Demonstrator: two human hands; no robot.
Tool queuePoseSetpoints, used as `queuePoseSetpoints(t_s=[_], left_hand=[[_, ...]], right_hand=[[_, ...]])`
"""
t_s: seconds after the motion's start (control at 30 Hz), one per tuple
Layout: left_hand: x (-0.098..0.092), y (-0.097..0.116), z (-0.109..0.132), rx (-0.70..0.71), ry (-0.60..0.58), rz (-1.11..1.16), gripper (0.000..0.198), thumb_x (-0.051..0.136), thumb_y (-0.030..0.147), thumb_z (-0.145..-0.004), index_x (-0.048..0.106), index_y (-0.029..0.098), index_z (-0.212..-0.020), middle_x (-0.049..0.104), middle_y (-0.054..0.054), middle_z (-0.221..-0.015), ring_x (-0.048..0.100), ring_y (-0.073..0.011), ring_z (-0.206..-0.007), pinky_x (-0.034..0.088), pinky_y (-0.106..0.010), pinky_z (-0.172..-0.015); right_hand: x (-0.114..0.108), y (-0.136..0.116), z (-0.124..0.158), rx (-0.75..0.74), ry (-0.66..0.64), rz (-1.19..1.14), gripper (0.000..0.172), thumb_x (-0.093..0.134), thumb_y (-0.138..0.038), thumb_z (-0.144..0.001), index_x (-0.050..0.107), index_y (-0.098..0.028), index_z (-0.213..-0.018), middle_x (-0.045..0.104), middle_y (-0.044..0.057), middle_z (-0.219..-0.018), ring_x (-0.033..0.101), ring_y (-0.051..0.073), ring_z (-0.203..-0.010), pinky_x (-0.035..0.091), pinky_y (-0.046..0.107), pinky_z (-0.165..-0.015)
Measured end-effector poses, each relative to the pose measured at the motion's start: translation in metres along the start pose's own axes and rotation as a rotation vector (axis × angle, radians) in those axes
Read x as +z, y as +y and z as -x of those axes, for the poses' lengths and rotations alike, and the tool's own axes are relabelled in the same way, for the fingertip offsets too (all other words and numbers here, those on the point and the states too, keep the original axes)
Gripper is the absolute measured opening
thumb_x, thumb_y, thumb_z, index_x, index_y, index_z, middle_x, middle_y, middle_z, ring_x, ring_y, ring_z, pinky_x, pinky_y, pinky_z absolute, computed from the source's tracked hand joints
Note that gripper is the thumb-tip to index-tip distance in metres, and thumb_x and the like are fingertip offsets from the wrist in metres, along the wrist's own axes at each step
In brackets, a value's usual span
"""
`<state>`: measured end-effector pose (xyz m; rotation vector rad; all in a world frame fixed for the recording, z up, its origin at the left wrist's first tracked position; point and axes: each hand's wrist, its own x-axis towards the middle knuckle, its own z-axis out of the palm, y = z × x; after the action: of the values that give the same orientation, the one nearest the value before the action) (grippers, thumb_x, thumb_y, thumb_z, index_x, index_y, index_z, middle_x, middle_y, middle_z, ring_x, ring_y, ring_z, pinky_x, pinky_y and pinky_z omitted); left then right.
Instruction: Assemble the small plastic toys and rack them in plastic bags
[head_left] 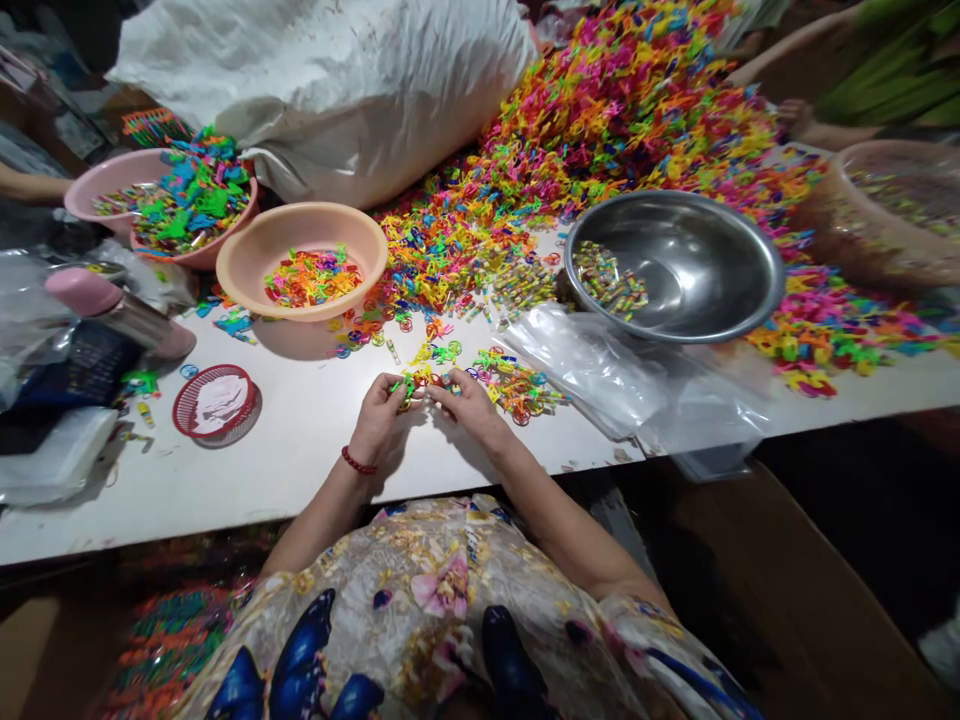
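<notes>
Near the table's front edge my left hand (381,415) pinches a small green plastic piece (407,388) between thumb and fingers. Close beside it, my right hand (471,408) is closed too, its fingertips at a small reddish plastic piece (429,381); what exactly it grips is too small to tell. A loose pile of small coloured plastic pieces (517,385) lies just right of my right hand. Beyond my fingers, a few yellow and green pieces (442,352) are scattered on the white table (300,450).
A peach basin (244,262) and a steel bowl (705,325) hold small pieces. Clear plastic bags (600,375) overlap the front edge. Behind rise a big heap of coloured pieces (615,100) and a white sack (337,90). A red basket (184,410) and pink-lidded bottle (135,315) stand left. Other people's arms (795,50) show.
</notes>
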<state>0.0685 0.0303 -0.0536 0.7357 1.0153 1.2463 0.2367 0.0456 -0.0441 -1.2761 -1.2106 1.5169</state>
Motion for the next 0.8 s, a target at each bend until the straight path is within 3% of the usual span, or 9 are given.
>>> queuePoseSetpoints(t_s=[0.13,0.3,0.43,0.57,0.67,0.8], left_hand=[[0.000,-0.006,0.001,0.063,0.012,-0.051,0.040,0.082,0.046,-0.074,0.058,0.018,-0.090,0.070,-0.001,-0.087,0.070,-0.0147,-0.079,0.058,-0.031,-0.078],[-0.002,-0.010,0.003,0.286,0.021,-0.278,0.024,0.071,0.040,-0.086,0.064,0.019,-0.095,0.068,-0.003,-0.095,0.066,-0.0148,-0.090,0.054,-0.030,-0.087],[-0.003,-0.010,0.005,0.440,0.000,-0.430,0.015,0.064,0.034,-0.092,0.065,0.019,-0.098,0.068,-0.007,-0.107,0.066,-0.0174,-0.101,0.053,-0.034,-0.093],[-0.005,-0.008,0.007,0.553,-0.073,-0.490,0.010,0.059,0.029,-0.095,0.063,0.021,-0.098,0.069,-0.008,-0.113,0.065,-0.0199,-0.110,0.052,-0.039,-0.098],[-0.006,-0.005,0.010,0.573,-0.118,-0.516,0.008,0.059,0.028,-0.094,0.064,0.021,-0.098,0.070,-0.009,-0.114,0.065,-0.0211,-0.111,0.051,-0.041,-0.100],[-0.003,-0.001,0.016,0.497,-0.134,-0.513,0.005,0.064,0.026,-0.090,0.067,0.023,-0.092,0.071,-0.008,-0.114,0.064,-0.0225,-0.112,0.048,-0.040,-0.102]], right_hand=[[-0.002,0.002,0.004,0.044,0.000,-0.071,0.040,0.078,-0.052,-0.071,0.052,-0.023,-0.079,0.056,-0.007,-0.063,0.043,0.006,-0.046,0.030,0.019,-0.042],[-0.006,-0.002,0.012,0.093,-0.043,-0.184,0.040,0.079,-0.049,-0.070,0.055,-0.022,-0.086,0.062,-0.004,-0.074,0.044,0.005,-0.049,0.028,0.019,-0.043],[-0.007,-0.001,0.013,0.082,-0.065,-0.106,0.040,0.078,-0.053,-0.071,0.058,-0.022,-0.087,0.057,-0.006,-0.067,0.042,0.006,-0.049,0.030,0.020,-0.045],[-0.008,-0.001,0.013,-0.004,0.058,0.111,0.042,0.074,-0.060,-0.073,0.060,-0.022,-0.084,0.053,-0.005,-0.066,0.044,0.009,-0.052,0.036,0.023,-0.049],[-0.010,-0.006,0.014,-0.095,0.143,0.186,0.045,0.075,-0.062,-0.071,0.063,-0.021,-0.084,0.059,-0.002,-0.076,0.050,0.012,-0.061,0.040,0.025,-0.054],[-0.013,-0.012,0.017,-0.052,0.110,0.140,0.046,0.078,-0.062,-0.068,0.064,-0.020,-0.080,0.056,-0.002,-0.066,0.047,0.011,-0.056,0.036,0.024,-0.050]])
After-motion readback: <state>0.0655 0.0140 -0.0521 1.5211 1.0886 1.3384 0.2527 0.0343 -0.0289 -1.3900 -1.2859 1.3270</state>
